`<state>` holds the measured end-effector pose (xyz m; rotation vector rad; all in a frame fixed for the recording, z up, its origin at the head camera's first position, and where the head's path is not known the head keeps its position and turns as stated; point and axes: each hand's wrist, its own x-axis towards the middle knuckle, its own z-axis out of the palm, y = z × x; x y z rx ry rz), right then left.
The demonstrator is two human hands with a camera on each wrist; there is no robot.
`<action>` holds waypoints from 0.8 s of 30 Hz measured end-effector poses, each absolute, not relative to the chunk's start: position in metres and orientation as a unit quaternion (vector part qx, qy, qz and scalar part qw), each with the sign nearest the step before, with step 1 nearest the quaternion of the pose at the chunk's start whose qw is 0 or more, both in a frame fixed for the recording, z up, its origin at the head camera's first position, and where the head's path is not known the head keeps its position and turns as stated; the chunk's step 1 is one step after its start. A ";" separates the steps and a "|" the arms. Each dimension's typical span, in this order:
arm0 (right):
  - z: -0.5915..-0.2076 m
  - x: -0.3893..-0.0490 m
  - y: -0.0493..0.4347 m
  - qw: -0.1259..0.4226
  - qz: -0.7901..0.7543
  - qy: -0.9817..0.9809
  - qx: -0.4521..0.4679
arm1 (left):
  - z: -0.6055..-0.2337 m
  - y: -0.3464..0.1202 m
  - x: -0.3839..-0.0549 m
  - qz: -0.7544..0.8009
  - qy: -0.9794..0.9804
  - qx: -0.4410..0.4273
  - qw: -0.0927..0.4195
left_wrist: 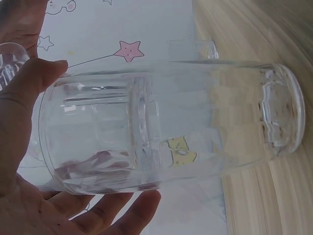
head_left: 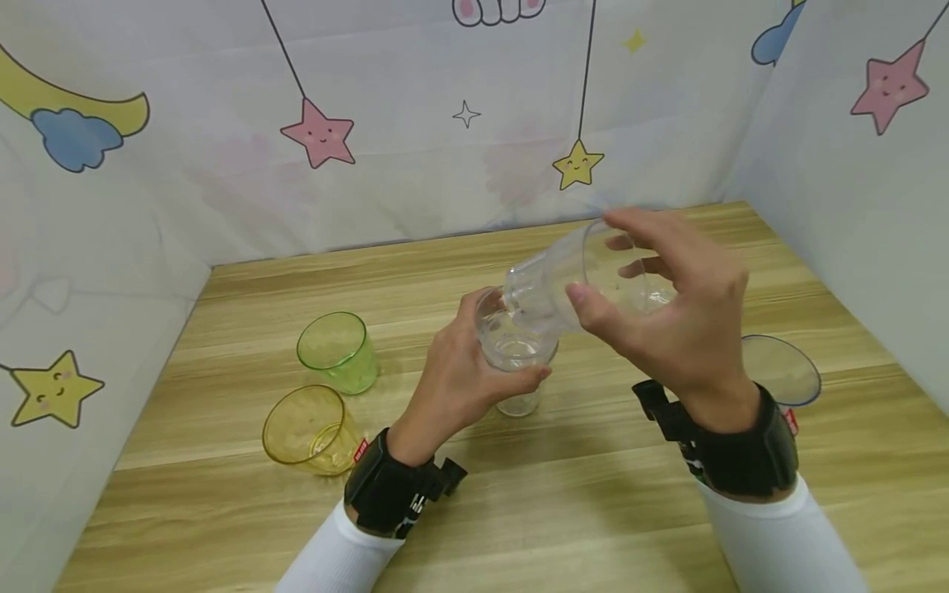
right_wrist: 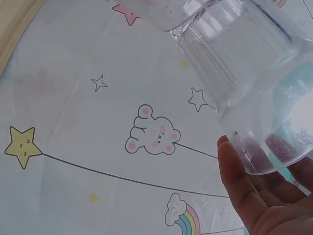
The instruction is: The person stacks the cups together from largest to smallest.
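Observation:
My left hand (head_left: 463, 371) holds a clear glass (left_wrist: 195, 112) near its rim, thumb on one side and fingers on the other. Its narrow base is down at the table. A thick ring shows partway down inside it; whether a second glass is nested there I cannot tell. In my right hand (head_left: 682, 305) is another clear glass (head_left: 563, 280), gripped round its wide rim. This one is tilted, its narrower fluted base pointing left and down over the mouth of the left glass. In the right wrist view, that tilted glass (right_wrist: 234, 63) meets or overlaps the other's rim at the top.
Left of my hands stand a green glass (head_left: 348, 366) and a yellow glass (head_left: 285, 432) with a red tag. A blue-rimmed glass (head_left: 786, 371) is at the right, partly behind my wrist. Patterned white cloth (head_left: 415, 189) walls the wooden table (head_left: 563, 511) at back and sides.

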<state>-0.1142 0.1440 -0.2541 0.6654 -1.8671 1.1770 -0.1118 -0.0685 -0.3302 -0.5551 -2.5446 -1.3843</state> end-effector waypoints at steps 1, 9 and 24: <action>-0.254 -0.114 0.142 0.408 0.461 -0.740 0.271 | -0.330 -0.069 -0.112 -0.468 -0.859 -0.186 0.096; -0.255 -0.112 0.132 0.420 0.435 -0.736 0.303 | -0.330 -0.069 -0.112 -0.463 -0.862 -0.183 0.097; -0.263 -0.110 0.119 0.398 0.377 -0.753 0.364 | -0.330 -0.070 -0.112 -0.453 -0.866 -0.191 0.097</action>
